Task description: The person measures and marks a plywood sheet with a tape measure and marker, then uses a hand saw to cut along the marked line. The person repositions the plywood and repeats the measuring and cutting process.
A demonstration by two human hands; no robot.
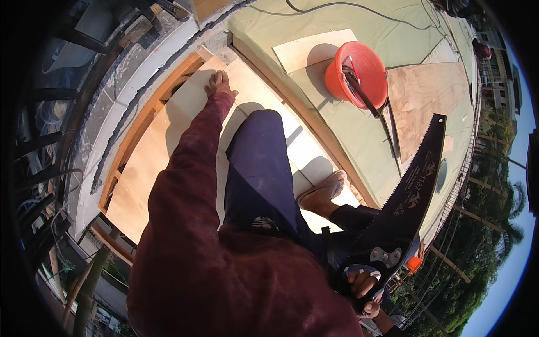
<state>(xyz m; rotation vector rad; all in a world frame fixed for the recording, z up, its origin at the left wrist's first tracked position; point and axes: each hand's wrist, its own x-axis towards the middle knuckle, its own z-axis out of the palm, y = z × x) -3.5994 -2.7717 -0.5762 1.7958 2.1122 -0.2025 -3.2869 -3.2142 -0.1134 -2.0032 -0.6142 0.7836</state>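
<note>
My left hand [221,85] rests on the far end of a pale plywood board [140,194], its arm stretched out and its fingers spread against the wood. At the lower right, my right hand [363,285] is wrapped round the handle of a hand saw [412,185]. The saw's black, toothed blade points up and away, clear of the board. My bent knee [261,140] is over the boards, and my sandalled foot [324,194] stands by the timber edge on the right.
An orange-red bucket [348,67] holding tools stands on a pale green surface [348,140]. Plywood offcuts [426,90] lie around it, and a dark cable [337,4] runs behind. A concrete ledge [112,106] borders the boards on the left; a drop with trees is at the right.
</note>
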